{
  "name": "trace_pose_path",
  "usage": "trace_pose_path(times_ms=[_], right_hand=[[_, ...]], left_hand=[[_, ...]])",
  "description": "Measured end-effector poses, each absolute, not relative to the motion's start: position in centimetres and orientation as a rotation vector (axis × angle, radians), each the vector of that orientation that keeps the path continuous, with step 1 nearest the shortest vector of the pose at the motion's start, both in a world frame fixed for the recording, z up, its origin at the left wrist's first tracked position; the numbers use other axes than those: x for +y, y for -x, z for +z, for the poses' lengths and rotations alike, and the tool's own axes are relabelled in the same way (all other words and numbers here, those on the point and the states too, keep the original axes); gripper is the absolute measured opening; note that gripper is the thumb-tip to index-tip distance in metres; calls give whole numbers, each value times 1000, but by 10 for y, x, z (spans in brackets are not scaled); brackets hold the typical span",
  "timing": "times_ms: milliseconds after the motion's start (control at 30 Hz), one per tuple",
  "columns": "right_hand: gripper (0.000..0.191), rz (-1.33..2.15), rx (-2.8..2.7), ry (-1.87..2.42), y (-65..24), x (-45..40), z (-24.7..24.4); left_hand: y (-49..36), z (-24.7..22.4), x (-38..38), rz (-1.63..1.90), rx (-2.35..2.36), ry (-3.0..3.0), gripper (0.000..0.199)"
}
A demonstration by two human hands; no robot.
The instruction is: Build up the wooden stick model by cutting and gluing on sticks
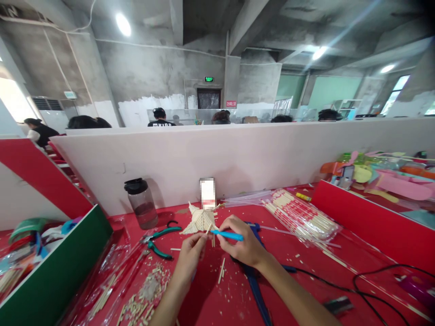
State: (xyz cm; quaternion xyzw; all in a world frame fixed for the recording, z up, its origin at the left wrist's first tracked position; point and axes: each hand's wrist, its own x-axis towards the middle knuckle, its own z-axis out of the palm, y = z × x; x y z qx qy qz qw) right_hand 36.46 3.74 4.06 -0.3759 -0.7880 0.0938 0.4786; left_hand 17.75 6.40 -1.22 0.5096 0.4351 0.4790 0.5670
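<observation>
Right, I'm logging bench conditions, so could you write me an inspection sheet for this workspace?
Surface: red tabletop, pale scraps strewn over it.
Job's things: star-shaped stick piece; blue pen-like tool.
Clutter: green-handled pliers and bottle to the left; bagged sticks to the right; likely a glue gun, partly hidden by the right arm.
Hands: right hand holds the blue tool; left hand is at the star, its hold unclear.
Cables: black cable winds across the right side.
Surroundings: white partition behind, people beyond it.

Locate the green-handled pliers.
In the head view, the pliers lie on the red table, left of the stick star, in front of the bottle.
</observation>
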Motion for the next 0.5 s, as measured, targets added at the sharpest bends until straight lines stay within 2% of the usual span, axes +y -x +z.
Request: trace_pose_path(times_ms=[200, 500], right_hand=[[7, 160, -1767, 875, -374, 33, 54], [8, 16, -1797, 817, -393, 9, 99]], left_hand=[[-178, -10, 63, 1120, 1026, -1180, 50], [-180, -8, 63, 1117, 1060, -1160, 55]])
